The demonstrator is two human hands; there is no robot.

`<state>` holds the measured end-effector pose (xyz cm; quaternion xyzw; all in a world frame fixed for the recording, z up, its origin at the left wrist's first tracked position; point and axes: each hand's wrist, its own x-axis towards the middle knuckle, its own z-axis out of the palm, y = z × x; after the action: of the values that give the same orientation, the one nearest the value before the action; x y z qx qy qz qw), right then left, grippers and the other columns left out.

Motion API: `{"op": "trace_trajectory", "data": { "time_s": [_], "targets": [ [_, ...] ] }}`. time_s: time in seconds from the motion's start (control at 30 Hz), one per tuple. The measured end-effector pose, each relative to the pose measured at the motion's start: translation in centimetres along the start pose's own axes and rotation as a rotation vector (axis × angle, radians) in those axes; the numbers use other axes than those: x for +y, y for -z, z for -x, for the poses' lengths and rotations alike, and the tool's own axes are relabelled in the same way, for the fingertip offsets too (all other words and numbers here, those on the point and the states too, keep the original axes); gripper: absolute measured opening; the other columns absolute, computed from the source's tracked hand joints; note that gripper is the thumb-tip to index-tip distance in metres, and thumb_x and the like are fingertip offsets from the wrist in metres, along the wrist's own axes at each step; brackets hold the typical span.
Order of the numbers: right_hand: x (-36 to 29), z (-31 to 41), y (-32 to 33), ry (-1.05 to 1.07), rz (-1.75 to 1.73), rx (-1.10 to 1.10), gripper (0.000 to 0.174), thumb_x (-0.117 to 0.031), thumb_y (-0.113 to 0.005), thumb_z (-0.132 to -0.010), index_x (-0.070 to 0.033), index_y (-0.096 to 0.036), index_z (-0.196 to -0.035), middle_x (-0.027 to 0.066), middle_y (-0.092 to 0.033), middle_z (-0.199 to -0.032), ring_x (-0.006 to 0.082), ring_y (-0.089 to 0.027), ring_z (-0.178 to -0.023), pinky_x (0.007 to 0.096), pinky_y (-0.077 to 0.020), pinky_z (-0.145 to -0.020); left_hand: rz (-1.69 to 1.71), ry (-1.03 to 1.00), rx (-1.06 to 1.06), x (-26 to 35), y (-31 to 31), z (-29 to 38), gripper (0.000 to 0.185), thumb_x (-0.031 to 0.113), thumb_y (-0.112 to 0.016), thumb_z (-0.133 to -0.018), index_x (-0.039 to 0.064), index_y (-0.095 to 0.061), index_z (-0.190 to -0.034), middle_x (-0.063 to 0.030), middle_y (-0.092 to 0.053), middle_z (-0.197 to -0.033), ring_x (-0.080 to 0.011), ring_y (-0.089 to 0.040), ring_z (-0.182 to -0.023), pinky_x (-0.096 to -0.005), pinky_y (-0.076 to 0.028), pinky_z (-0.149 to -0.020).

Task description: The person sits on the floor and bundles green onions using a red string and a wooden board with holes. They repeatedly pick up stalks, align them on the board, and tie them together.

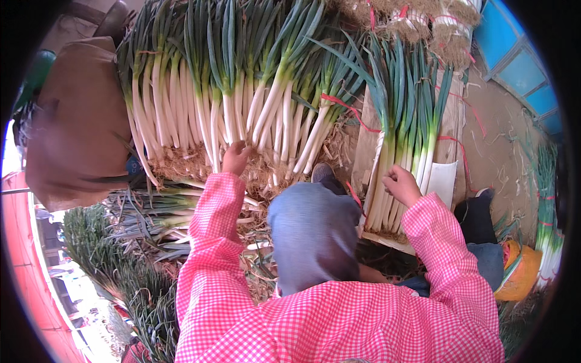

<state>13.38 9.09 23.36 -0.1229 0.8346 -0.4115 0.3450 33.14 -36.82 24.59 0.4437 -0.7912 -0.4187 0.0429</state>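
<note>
Long green onions with white stalks [181, 104] lie in a wide pile, leaves away from me and roots towards me. My left hand [236, 158] is at the root end of this pile, its fingers touching or just above the stalks; whether it grips one I cannot tell. My right hand [401, 183] is curled over the lower stalks of a smaller group of green onions [408, 149] that lies on a wooden board [454, 109]. Its fingers look bent together, and no stalk plainly shows within them. Red plastic ties [349, 109] run beside that group.
Tied onion bundles [449, 41] lie at the far right, near a blue metal-framed panel [522, 59]. More onions lie crosswise [159, 218] at left, below a brown covering [81, 122]. An orange bag [522, 272] and another onion bundle [544, 218] are at right.
</note>
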Motion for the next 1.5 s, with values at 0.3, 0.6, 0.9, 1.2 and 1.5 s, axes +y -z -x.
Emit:
{"op": "trace_trajectory", "data": {
  "time_s": [0.3, 0.6, 0.9, 1.2, 1.5],
  "targets": [
    [-9.5, -16.8, -13.6, -0.069, -0.178, -0.331, 0.025, -0.019, -0.063, -0.090, -0.001, -0.063, -0.107, 0.0116, -0.068, -0.094, 0.0168, -0.067, -0.088, 0.0309, -0.0539, -0.075, -0.501, 0.013, 0.133, 3.3, -5.7, -12.1, 0.071, 0.034, -0.071, -0.082, -0.006, -0.043, -0.134, -0.0280, -0.051, -0.130, -0.0400, -0.051, -0.122, -0.0476, -0.044, -0.102],
    [-12.2, -25.0, -27.2, -0.414, -0.654, -0.339, 0.047, -0.016, -0.063, -0.091, 0.014, -0.049, -0.125, 0.0215, -0.057, -0.127, 0.0303, -0.063, -0.102, 0.0391, -0.0523, -0.094, -0.796, -0.004, -0.094, 5.3, -6.2, -11.6, 0.067, 0.044, -0.070, -0.085, -0.006, -0.048, -0.124, -0.0299, -0.060, -0.116, -0.0412, -0.061, -0.110, -0.0480, -0.048, -0.095],
    [-11.5, -23.4, -24.9, -0.391, -1.017, -0.686, 0.048, -0.023, -0.070, -0.089, 0.000, -0.053, -0.129, 0.0114, -0.063, -0.116, 0.0243, -0.061, -0.105, 0.0382, -0.0471, -0.097, -0.370, 0.088, -0.205, 5.1, -9.6, -6.6, 0.045, 0.028, -0.061, -0.090, -0.002, -0.045, -0.119, -0.0286, -0.066, -0.099, -0.0450, -0.066, -0.092, -0.0510, -0.053, -0.080],
    [-10.4, -21.1, -23.9, -0.357, -1.326, -0.693, 0.048, -0.015, -0.078, -0.082, -0.002, -0.058, -0.123, 0.0093, -0.066, -0.109, 0.0245, -0.062, -0.106, 0.0402, -0.0485, -0.096, -0.034, -0.287, 0.645, 0.4, -10.8, -2.7, 0.053, 0.017, -0.068, -0.090, -0.008, -0.044, -0.130, -0.0213, -0.057, -0.117, -0.0299, -0.057, -0.108, -0.0372, -0.048, -0.092],
    [-11.8, -19.8, -22.2, -0.276, -1.122, -0.475, 0.044, -0.020, -0.075, -0.085, -0.001, -0.059, -0.121, 0.0097, -0.068, -0.108, 0.0214, -0.065, -0.098, 0.0374, -0.0525, -0.087, 0.788, 0.472, -0.309, 1.6, -9.5, -3.5, 0.072, 0.046, -0.064, -0.092, -0.006, -0.043, -0.137, -0.0166, -0.059, -0.123, -0.0223, -0.057, -0.110, -0.0329, -0.045, -0.093]
  ]
}}
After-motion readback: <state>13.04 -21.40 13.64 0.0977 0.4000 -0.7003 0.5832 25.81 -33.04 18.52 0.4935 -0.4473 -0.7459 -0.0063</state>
